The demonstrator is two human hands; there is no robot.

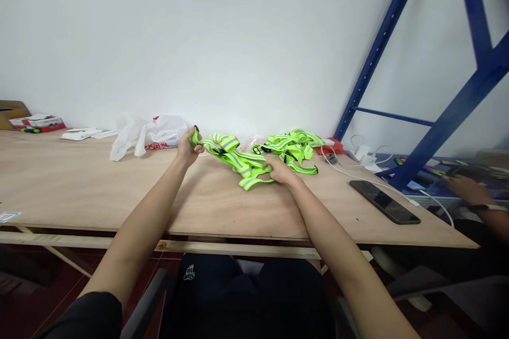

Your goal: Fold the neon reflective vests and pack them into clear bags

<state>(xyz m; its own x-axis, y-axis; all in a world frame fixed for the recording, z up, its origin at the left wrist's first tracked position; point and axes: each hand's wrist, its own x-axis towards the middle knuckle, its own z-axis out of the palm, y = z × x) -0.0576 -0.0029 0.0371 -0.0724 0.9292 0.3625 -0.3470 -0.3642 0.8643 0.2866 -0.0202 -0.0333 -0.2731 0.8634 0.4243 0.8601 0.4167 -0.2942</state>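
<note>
straps [243,161] at centre: neon yellow-green, silver-grey stripe running lengthwise. second heap [293,144], toward 3 o'clock: same colours, same stripe. bag [170,126], 9 o'clock: white, red lettering. metal post [378,47], 2 o'clock: deep blue, dotted hole-line. phone [384,201], 4 o'clock: black. tabletop [79,180]: pale tan, streaky grain. trousers [246,302], 6 o'clock: near-black navy, white print.

Soft, even light brightens the white wall [254,37] and tabletop [71,180]; a faint shadow lies beside the left forearm [147,222]; the floor [63,302] sinks into dimness; wide-angle distortion slants the blue rack [382,37]; blur smears a co-worker's hand [469,189]; the lime straps [242,161] look fairly crisp.
</note>
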